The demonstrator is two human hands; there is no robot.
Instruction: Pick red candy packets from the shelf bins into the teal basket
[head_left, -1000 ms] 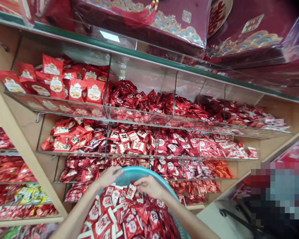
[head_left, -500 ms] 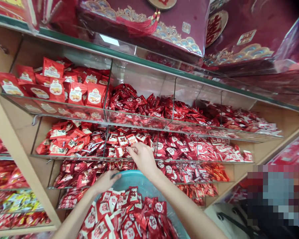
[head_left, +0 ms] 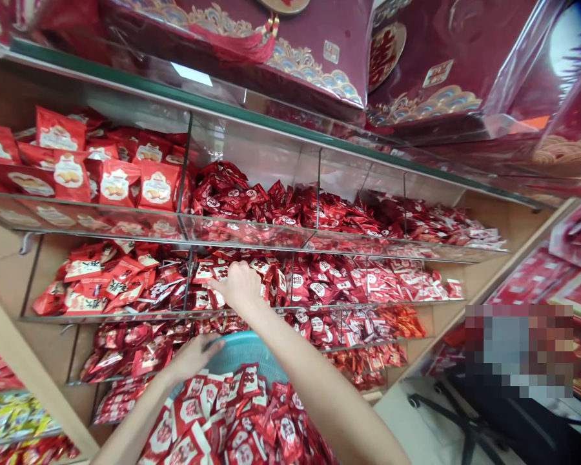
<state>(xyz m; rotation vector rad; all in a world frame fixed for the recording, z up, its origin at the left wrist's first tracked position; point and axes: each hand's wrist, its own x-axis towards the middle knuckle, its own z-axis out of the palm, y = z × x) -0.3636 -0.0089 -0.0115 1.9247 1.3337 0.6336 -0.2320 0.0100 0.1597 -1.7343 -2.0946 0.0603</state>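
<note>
A turquoise plastic basket [head_left: 266, 361] sits low in front of me, heaped with small red and white snack packets [head_left: 242, 413]. My left hand [head_left: 193, 358] has its fingers hooked over the basket's far left rim. Above the basket, my right hand [head_left: 239, 284] reaches into a shelf compartment of red packets with cream labels [head_left: 206, 271]. Its fingers are bent down among the packets, and the fingertips are hidden behind the hand. Whether a packet is in them cannot be seen.
A clear front ledge [head_left: 140, 315] and upright dividers [head_left: 190, 278] split the shelves into compartments of red packets. Large maroon gift bags [head_left: 310, 39] rest on the glass shelf [head_left: 271, 126] overhead. At lower right stands a black wheeled chair [head_left: 465, 413], beside a blurred-out patch.
My right hand has shifted left and slightly up over the cream-labelled packets, its fingers now bent out of sight. The left hand stays on the basket rim. The view has turned slightly right.
</note>
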